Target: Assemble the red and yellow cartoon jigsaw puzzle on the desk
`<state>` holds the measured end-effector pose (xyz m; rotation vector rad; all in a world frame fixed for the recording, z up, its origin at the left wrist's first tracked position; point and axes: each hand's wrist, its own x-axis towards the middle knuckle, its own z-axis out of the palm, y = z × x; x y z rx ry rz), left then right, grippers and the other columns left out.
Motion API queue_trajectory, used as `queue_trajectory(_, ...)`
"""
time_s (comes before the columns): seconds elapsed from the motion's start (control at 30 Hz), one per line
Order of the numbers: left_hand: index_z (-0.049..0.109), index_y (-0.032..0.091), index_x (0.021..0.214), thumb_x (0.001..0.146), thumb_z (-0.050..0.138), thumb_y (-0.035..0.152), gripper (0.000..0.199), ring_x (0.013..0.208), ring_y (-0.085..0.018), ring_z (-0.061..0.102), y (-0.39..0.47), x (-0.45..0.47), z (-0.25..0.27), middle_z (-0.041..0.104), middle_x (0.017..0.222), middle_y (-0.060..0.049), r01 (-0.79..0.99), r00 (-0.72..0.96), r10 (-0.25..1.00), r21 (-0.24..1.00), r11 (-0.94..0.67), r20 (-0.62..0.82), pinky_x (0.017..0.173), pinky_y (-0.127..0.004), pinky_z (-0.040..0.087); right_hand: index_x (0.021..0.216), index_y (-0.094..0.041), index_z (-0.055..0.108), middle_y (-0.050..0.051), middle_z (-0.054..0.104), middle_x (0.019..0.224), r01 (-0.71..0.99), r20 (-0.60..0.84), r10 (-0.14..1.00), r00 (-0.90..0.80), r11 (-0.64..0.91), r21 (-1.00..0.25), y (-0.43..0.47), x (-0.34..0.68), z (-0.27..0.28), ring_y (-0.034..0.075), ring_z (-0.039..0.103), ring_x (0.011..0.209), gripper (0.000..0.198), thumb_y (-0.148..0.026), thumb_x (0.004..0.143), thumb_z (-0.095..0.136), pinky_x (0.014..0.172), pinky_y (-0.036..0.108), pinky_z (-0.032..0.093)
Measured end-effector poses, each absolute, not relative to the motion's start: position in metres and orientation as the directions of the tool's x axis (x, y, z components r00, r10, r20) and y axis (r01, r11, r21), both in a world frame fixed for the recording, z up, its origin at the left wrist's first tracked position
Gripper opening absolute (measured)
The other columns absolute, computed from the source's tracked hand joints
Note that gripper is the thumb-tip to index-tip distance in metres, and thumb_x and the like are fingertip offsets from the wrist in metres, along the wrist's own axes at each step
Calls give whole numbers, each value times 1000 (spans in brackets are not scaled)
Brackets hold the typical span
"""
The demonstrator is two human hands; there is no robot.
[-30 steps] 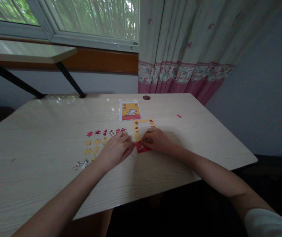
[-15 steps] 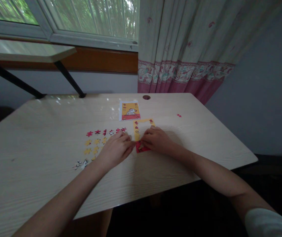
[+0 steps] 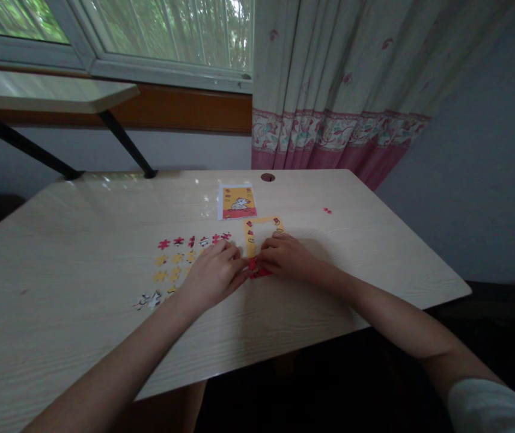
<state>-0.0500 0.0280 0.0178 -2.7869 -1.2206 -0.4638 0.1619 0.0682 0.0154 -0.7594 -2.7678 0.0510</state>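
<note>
A partly assembled jigsaw puzzle [image 3: 250, 242] lies on the table, its yellow border around a bare middle and its bottom row red. At its lower left side my left hand [image 3: 217, 272] has fingers curled, with thumb and index finger on the edge of a red puzzle piece [image 3: 252, 264]. From the other side my right hand [image 3: 288, 257] pinches at the same red area, its fingertips bent together and covering part of the border. Loose pieces in rows, red ones [image 3: 164, 244] and yellow ones [image 3: 160, 276] among them, lie left of my left hand, which hides some.
Behind the puzzle lies a picture card [image 3: 238, 202] with a white animal on yellow and red. A small red piece [image 3: 327, 210] sits apart at the right. White pieces [image 3: 150, 299] cluster at the front left. A raised shelf [image 3: 54, 93] overhangs the table's back left.
My left thumb and fingers have shifted slightly down along the puzzle's left edge. My right fingertips have drawn slightly up, and more red shows between the hands.
</note>
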Motion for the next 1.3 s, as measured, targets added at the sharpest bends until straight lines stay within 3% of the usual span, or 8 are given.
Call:
queue_trajectory(0.3, 69, 19, 88, 84, 56, 46, 30, 83, -24, 48, 27, -49, 18, 60, 81, -8, 736, 652, 713, 8, -676, 257, 71, -35, 40, 95, -18, 70, 7, 66, 89, 477, 222, 497, -839, 868, -142, 71, 167, 15, 16, 55, 81, 17, -23, 88, 54, 79, 30, 40)
queue_trajectory(0.6, 69, 17, 88, 87, 53, 38, 26, 79, -22, 48, 27, -50, 14, 61, 77, -8, 718, 645, 675, 18, -695, 358, 72, -36, 41, 101, -19, 67, 7, 66, 93, 450, 274, 485, -831, 874, -181, 71, 172, 9, 16, 55, 84, 19, -23, 89, 53, 81, 30, 41)
queue_trajectory(0.77, 69, 17, 97, 86, 53, 41, 31, 78, -23, 48, 27, -50, 16, 61, 79, -8, 741, 626, 725, 71, -668, 288, 72, -37, 41, 104, -21, 67, 7, 65, 99, 443, 264, 484, -834, 874, -200, 70, 172, 9, 16, 55, 87, 22, -21, 90, 51, 82, 29, 42)
queue_trajectory(0.9, 69, 16, 92, 88, 51, 39, 29, 79, -22, 48, 27, -49, 18, 61, 80, -8, 737, 635, 733, 96, -670, 245, 74, -37, 41, 104, -19, 66, 7, 64, 101, 461, 217, 503, -837, 861, -215, 68, 170, 10, 16, 55, 90, 22, -21, 90, 50, 85, 31, 42)
queue_trajectory(1.03, 69, 17, 91, 89, 50, 35, 27, 81, -23, 48, 26, -48, 18, 61, 80, -9, 734, 640, 720, 62, -676, 268, 73, -37, 41, 104, -19, 65, 7, 64, 101, 443, 260, 508, -821, 854, -272, 74, 174, 13, 15, 55, 91, 21, -21, 91, 49, 86, 30, 42)
queue_trajectory(1.17, 69, 17, 91, 89, 49, 36, 27, 81, -23, 48, 25, -49, 16, 61, 81, -9, 736, 636, 717, 54, -674, 284, 72, -37, 41, 91, -14, 67, 8, 67, 90, 605, 309, 665, -680, 747, -276, 103, 205, 23, 18, 57, 87, 16, -19, 87, 53, 82, 31, 42)
queue_trajectory(1.3, 68, 15, 88, 89, 50, 36, 27, 85, -24, 50, 26, -49, 14, 63, 85, -9, 740, 622, 724, 78, -668, 299, 75, -37, 42, 88, -11, 68, 13, 68, 87, 900, 318, 895, -312, 386, -204, 136, 267, 27, 21, 59, 82, 18, -20, 84, 54, 77, 32, 43)
